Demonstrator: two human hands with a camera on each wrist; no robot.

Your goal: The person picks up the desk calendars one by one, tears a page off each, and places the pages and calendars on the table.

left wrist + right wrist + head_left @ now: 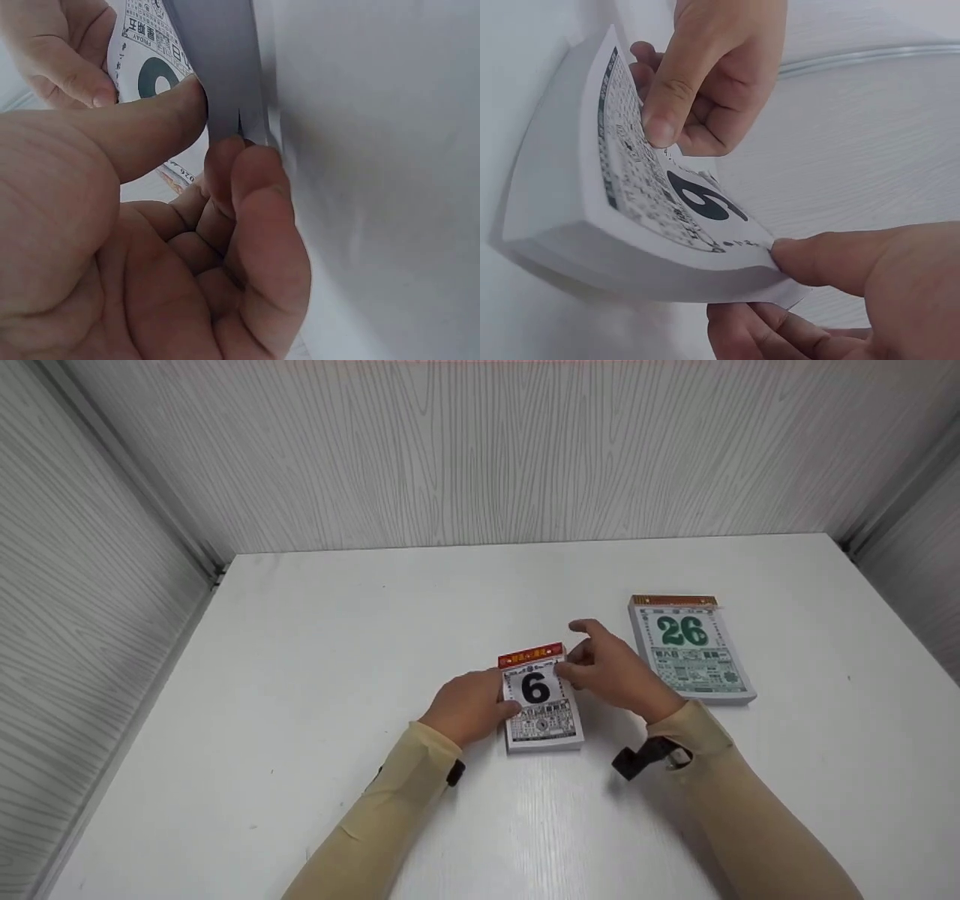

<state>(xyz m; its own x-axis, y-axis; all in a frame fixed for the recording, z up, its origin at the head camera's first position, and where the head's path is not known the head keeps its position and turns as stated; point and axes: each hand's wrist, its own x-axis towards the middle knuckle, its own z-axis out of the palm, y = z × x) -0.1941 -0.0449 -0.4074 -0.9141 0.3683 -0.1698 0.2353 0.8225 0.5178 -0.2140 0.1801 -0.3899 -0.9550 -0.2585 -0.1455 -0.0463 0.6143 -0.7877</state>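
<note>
Calendar showing 6 [541, 697] sat bent, mid white surface [337, 660], well apart from side edges; left hand [469, 705] pinched its left side, thumb on front; right hand [611, 667] pinched near its top right corner, thumb over front, fingers beneath; calendar showing 26 [694, 652] lay flat, nearer surface's back right corner.

You are at a booth-like workstation; whether it belongs to a lab, workshop or office, you cannot tell. Your flat, glossy white tabletop [322, 637] is enclosed by 3 pale grey wood-grain walls: a broad back panel [480, 450] at 12 o'clock, a left side panel [67, 622] at 10 o'clock and a right side panel [926, 547] at 2 o'clock. Narrow grey strips [124, 457] line the corners. The small black device [634, 763] strapped at your right wrist suits a recording booth.
</note>
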